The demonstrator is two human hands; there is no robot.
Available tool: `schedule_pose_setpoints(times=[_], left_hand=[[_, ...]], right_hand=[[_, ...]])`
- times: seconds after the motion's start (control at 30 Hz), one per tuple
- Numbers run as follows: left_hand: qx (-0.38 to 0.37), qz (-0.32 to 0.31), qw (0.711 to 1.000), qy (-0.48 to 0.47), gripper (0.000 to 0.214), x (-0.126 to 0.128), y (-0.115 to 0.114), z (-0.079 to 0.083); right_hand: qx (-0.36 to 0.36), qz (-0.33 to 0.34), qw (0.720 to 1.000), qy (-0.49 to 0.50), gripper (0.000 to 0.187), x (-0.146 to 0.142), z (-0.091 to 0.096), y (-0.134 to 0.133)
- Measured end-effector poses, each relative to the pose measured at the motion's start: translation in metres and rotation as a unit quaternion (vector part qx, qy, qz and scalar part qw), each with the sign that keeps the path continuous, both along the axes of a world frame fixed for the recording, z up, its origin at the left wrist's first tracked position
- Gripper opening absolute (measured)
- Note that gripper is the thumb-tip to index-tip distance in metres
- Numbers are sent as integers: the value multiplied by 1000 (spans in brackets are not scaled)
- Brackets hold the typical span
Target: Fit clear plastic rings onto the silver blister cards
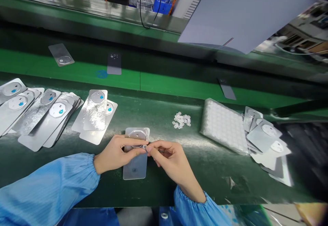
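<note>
On my head-camera feed, a green workbench surface [205,174] carries fanned stacks of silver-grey cards [43,116] to the left and a clear tray of white round pads [222,127] to the right, with loose white discs [181,120] between. One rectangular card [135,169] lies straight ahead of the person, its long axis running away from me, its far end beneath both hands. The left hand [114,152] lies nearer, across the card, its fingers pressed together over it. The right hand [170,161] comes in from the right, its fingers [153,147] pinching something small at the card's edge, too small for me to identify.
</note>
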State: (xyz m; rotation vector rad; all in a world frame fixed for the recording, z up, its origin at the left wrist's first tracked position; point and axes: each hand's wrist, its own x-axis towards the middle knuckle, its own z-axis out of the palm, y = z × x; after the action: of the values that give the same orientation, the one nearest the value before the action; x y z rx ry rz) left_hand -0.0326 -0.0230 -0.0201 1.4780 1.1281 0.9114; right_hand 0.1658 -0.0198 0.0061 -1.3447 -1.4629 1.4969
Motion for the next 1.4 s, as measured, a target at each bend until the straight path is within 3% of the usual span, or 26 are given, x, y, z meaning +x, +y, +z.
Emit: schedule_pose_setpoints(times=[0.2,0.37,0.63,0.9,1.4], left_hand=[[11,-5,1000,-7,22,0,0,3],[50,-13,997,-56,61,-2,-1,-6],[-2,-33,997,-68,86,-3,-2,-10],[-43,-41,993,-105,106,-1,-3,-5],[-101,14,984,-144,95,-3,0,-2]], right_hand=[[19,-5,1000,-9,31,0,-4,-4],[55,-28,996,-65,30,-4,-1,-4],[78,-47,988,-125,31,-14,-2,-1],[41,-40,992,-114,31,-14,1,3],[-24,43,990,-136,33,-5,13,30]])
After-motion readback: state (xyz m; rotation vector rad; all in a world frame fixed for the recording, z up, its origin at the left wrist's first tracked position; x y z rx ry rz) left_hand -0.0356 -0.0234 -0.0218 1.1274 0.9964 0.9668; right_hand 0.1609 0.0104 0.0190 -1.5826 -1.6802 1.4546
